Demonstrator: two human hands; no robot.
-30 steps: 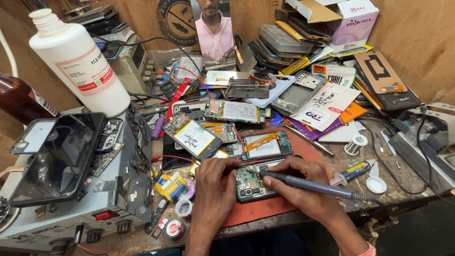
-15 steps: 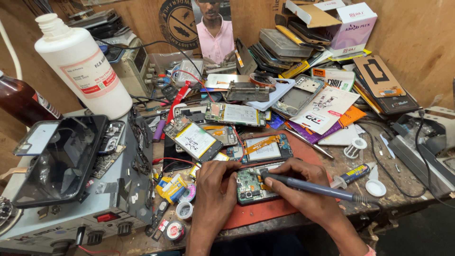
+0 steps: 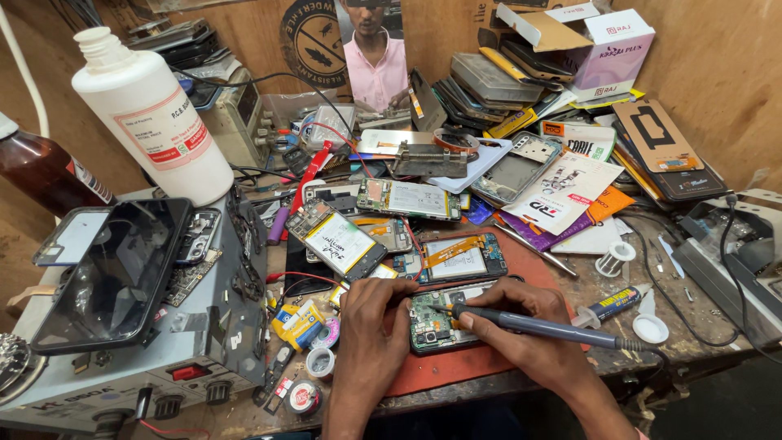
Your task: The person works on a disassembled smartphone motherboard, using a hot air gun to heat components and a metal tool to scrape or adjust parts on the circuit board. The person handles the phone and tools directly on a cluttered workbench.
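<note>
An opened phone with a bare green circuit board [image 3: 436,319] lies on a red mat [image 3: 456,371] at the bench's front edge. My left hand [image 3: 373,322] rests on the phone's left side and holds it down with the fingers. My right hand [image 3: 521,330] grips a dark blue soldering iron [image 3: 542,327] like a pen, with its tip on the board near the upper middle. The iron's cable runs off to the right.
Several opened phones [image 3: 456,259] and batteries [image 3: 338,240] lie behind the mat. A white plastic bottle [image 3: 151,114] and a brown bottle [image 3: 45,171] stand at the left, above a grey power supply [image 3: 122,358] bearing a phone shell. Boxes [image 3: 603,45], a flux syringe [image 3: 611,305] and solder reels [image 3: 319,363] crowd the bench.
Both hands stay on the phone; the iron's tip has shifted only slightly over the board. The camera view has tilted a little.
</note>
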